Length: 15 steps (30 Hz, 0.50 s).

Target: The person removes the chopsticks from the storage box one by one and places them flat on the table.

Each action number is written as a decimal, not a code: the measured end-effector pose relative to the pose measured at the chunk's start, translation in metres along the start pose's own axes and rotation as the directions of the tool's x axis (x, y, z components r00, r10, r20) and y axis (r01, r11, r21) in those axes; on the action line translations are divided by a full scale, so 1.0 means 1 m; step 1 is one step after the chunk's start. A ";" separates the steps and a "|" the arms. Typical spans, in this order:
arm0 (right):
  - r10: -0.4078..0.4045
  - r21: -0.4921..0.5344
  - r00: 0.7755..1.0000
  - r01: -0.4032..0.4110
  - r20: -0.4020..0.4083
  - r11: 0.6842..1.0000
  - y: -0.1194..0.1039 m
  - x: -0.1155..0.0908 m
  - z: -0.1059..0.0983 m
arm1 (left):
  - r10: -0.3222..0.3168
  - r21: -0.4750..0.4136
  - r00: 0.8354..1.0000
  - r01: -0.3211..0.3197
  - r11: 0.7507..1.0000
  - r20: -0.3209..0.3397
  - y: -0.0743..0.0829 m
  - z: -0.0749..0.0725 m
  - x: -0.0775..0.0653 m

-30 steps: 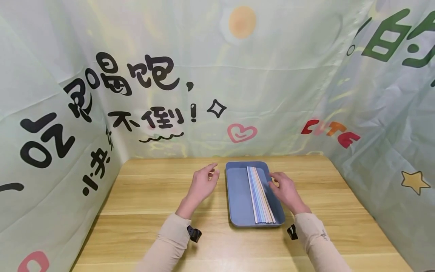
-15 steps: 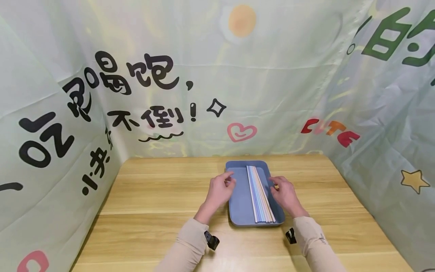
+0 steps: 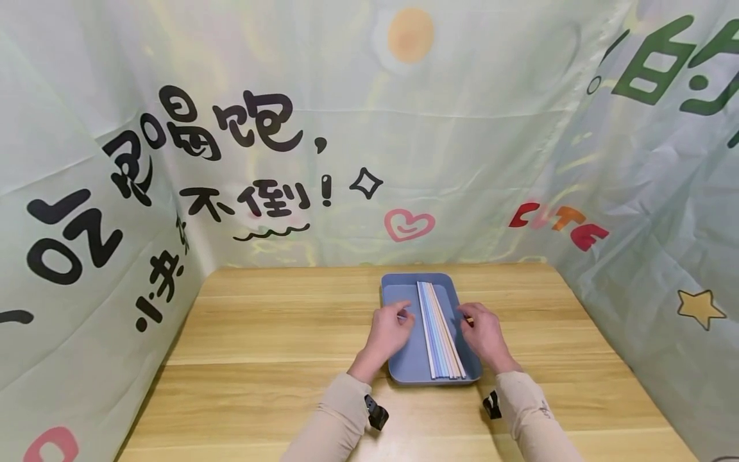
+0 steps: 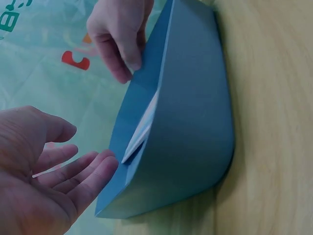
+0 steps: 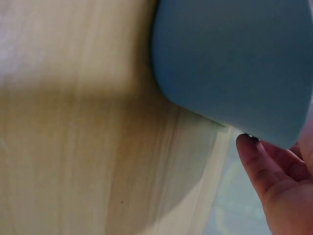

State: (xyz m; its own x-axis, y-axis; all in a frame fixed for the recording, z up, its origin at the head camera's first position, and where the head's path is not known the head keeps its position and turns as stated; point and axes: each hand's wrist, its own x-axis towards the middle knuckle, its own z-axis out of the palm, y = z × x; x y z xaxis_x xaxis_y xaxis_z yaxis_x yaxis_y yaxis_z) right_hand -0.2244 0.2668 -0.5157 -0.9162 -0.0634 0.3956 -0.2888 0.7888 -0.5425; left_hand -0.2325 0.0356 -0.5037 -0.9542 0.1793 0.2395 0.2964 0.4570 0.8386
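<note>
A bunch of long thin sticks (image 3: 440,333) in pastel white, blue, pink and cream lies lengthwise in a blue-grey rectangular tray (image 3: 407,362). Over the tray's left part is my left hand (image 3: 391,330), its fingers loosely bent and holding nothing. In the left wrist view, this left hand (image 4: 54,171) shows spread, palm-up fingers just above the tray rim. My right hand (image 3: 485,332) is at the tray's right rim, fingers bent, nothing visible held. In the right wrist view, its fingertips (image 5: 248,141) are close to the tray wall; contact is unclear.
A light wooden table (image 3: 271,333) carries the tray near its back middle. Printed cloth walls (image 3: 473,160) with writing and drawings enclose the table at the back and sides. Each sleeve cuff has a small black wrist device (image 3: 376,412).
My left hand has moved right, from beside the tray to above its left part. The right hand has dropped slightly and its fingers have bent closer. The tray and sticks stay in place.
</note>
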 end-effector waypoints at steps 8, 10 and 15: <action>0.015 -0.003 1.000 -0.015 0.000 1.000 0.000 0.000 0.001 | -0.021 0.060 1.000 0.020 0.998 0.012 -0.001 0.018 -0.001; 0.021 -0.003 1.000 -0.021 0.005 1.000 0.000 -0.001 0.001 | -0.050 0.067 0.999 0.049 0.997 0.004 -0.001 0.022 -0.001; 0.018 -0.008 1.000 -0.018 0.006 1.000 0.001 -0.001 0.001 | -0.123 0.072 0.992 0.124 0.990 -0.016 -0.001 0.032 -0.001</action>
State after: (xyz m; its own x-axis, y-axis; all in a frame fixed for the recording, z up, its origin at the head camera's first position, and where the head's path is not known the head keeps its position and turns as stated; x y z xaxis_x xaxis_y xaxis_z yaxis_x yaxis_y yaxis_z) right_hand -0.2237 0.2669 -0.5171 -0.9231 -0.0527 0.3809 -0.2698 0.7947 -0.5437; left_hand -0.2305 0.0629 -0.5201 -0.9839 0.1080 0.1422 0.1781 0.5372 0.8244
